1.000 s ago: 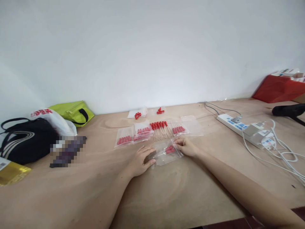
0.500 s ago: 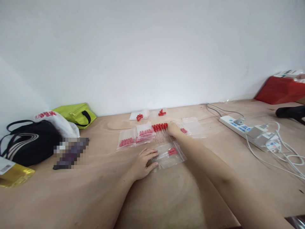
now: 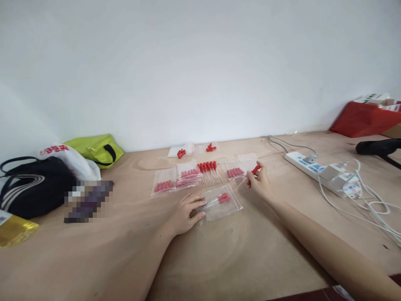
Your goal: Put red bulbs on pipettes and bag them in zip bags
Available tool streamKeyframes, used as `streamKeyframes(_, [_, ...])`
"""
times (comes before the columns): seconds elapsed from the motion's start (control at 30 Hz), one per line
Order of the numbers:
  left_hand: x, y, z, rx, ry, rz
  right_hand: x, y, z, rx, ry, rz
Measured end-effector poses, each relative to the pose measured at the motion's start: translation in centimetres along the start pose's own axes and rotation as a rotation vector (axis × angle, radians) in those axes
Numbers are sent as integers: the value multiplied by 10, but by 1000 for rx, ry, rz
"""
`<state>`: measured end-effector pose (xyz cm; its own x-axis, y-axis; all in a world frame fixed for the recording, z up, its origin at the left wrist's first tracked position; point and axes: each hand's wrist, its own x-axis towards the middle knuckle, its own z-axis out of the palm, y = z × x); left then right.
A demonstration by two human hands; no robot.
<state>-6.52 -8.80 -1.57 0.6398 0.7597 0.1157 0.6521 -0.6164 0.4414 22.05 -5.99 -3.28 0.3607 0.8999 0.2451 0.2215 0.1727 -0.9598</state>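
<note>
My left hand (image 3: 187, 212) presses on the left end of a clear bag (image 3: 216, 213), its thumb and fingers at the bag's edge. Inside that bag are red-ended sticks (image 3: 224, 197). To the right of the bag, my right hand (image 3: 259, 179) is raised with a red-handled stick (image 3: 256, 169) pinched between thumb and fingers. Behind the bag lies a row of several loose red-handled sticks (image 3: 207, 167). Filled bags flank the row: one at the far left (image 3: 163, 186), a stack beside it (image 3: 189, 173), and one on the right (image 3: 234, 172).
Small red pieces (image 3: 181, 153) lie on bags near the wall. At right are a white power strip (image 3: 313, 169), cables and a red box (image 3: 363, 119). At left stand a black bag (image 3: 40, 188), a green bag (image 3: 94, 150) and a yellow bottle (image 3: 19, 232).
My right hand has moved right and toward me from the row, now holding a red-handled stick. It no longer covers the bag on the right. My left hand stays on the clear bag.
</note>
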Motion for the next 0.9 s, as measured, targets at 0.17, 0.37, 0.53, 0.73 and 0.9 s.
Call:
streamKeyframes(0.17, [0,0,0,5,8,12,-8,9,6,83,-24,12])
streamKeyframes(0.37, [-1,-1,0,4,5,21,-13,2,18,146,-12,59])
streamKeyframes(0.53, [0,0,0,16,11,14,-21,-1,28,340,-89,168])
streamKeyframes(0.73, [0,1,-1,11,-1,0,-26,2,27,457,-254,255])
streamKeyframes(0.9, [0,4,-3,13,-4,-9,-28,-2,25,443,-286,243])
